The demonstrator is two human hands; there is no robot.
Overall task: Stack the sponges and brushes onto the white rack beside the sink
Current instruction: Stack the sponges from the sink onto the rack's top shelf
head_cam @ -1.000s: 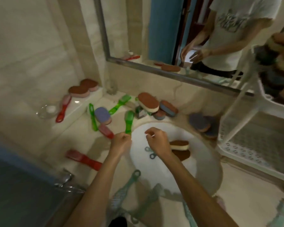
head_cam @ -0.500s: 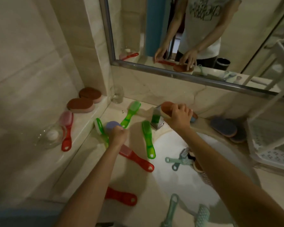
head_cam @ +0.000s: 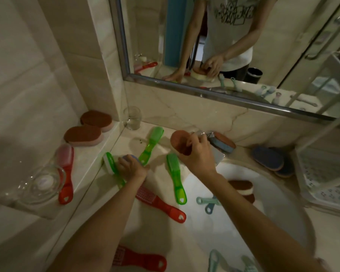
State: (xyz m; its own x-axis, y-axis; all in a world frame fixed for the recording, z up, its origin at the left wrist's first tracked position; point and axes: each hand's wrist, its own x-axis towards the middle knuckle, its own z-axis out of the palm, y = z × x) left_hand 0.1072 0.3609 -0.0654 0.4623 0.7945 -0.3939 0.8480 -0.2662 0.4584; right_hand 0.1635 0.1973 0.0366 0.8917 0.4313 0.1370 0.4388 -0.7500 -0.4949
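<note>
While the right hand [head_cam: 198, 154] pinches a brown-topped oval sponge [head_cam: 180, 142], left hand [head_cam: 132, 169] closed over a blue sponge [head_cam: 131, 157] — green brush [head_cam: 176, 178] between.

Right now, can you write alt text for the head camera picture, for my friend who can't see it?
A person's right hand lifts a brown oval sponge above a beige bathroom counter, while the left hand grips a blue-topped sponge. Green and red plastic brushes lie scattered beside the white round sink, with a white rack at right.
</note>
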